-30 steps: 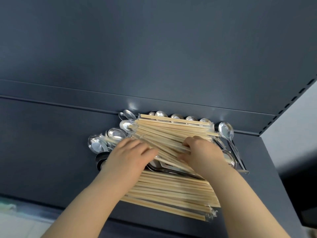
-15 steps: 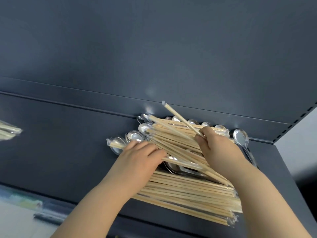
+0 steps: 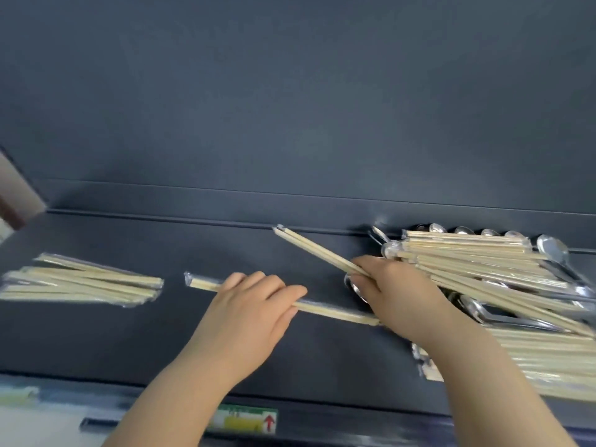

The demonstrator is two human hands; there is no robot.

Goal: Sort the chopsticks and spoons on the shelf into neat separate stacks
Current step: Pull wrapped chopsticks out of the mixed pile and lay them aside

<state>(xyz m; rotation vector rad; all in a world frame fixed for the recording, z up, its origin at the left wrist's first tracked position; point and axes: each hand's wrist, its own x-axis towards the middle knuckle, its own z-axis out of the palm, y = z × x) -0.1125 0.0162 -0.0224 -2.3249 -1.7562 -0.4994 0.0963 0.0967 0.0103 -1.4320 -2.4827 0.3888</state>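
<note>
On the dark shelf (image 3: 161, 333), a mixed heap of wrapped wooden chopsticks (image 3: 483, 262) and metal spoons (image 3: 553, 250) lies at the right. A separate stack of wrapped chopsticks (image 3: 80, 285) lies at the left. My left hand (image 3: 251, 304) grips one wrapped pair (image 3: 335, 312) lying across the shelf's middle. My right hand (image 3: 393, 295) pinches another wrapped pair (image 3: 316, 250), whose far end tilts up toward the back left. More chopsticks (image 3: 541, 362) sit at the front right, partly behind my right forearm.
The shelf's dark back panel (image 3: 290, 108) rises behind everything. A label strip with a red arrow (image 3: 248, 421) runs along the front edge. A brownish object (image 3: 16, 195) shows at the far left edge.
The view has swung left, bringing the left stack into sight. My left hand has pulled one pair out of the heap toward the left. My right hand has drawn its pair leftward too.
</note>
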